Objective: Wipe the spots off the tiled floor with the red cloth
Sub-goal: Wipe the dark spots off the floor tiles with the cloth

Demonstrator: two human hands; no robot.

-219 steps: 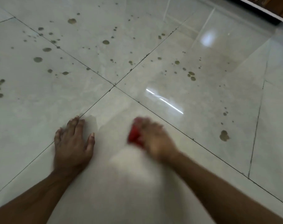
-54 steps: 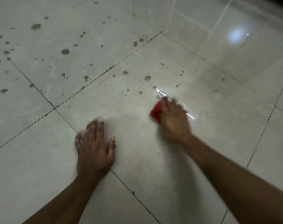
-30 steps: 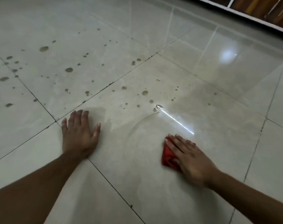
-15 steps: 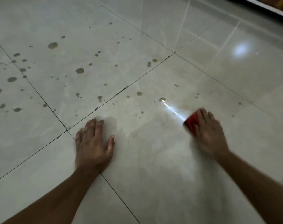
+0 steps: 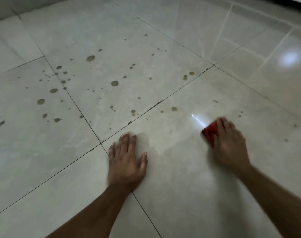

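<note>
My right hand (image 5: 229, 145) presses the folded red cloth (image 5: 209, 133) flat onto the glossy pale tiled floor (image 5: 180, 177); the hand is blurred and covers most of the cloth. My left hand (image 5: 126, 160) rests flat on the floor with straight fingers, beside a tile joint. Brownish spots (image 5: 114, 83) are scattered over the tiles ahead and to the left. Two spots (image 5: 174, 108) lie just ahead of the cloth, and a few small ones (image 5: 240, 115) sit to its right.
Dark grout lines (image 5: 87, 121) cross ahead of my left hand. A bright streak of glare (image 5: 197, 120) lies just left of the cloth, and a round light reflection (image 5: 289, 58) shines at the far right. A wall base (image 5: 1, 16) shows at the top left.
My right hand has swept the cloth from close to me outward and to the right; several spots near the glare streak are gone. My left hand stays planted flat.
</note>
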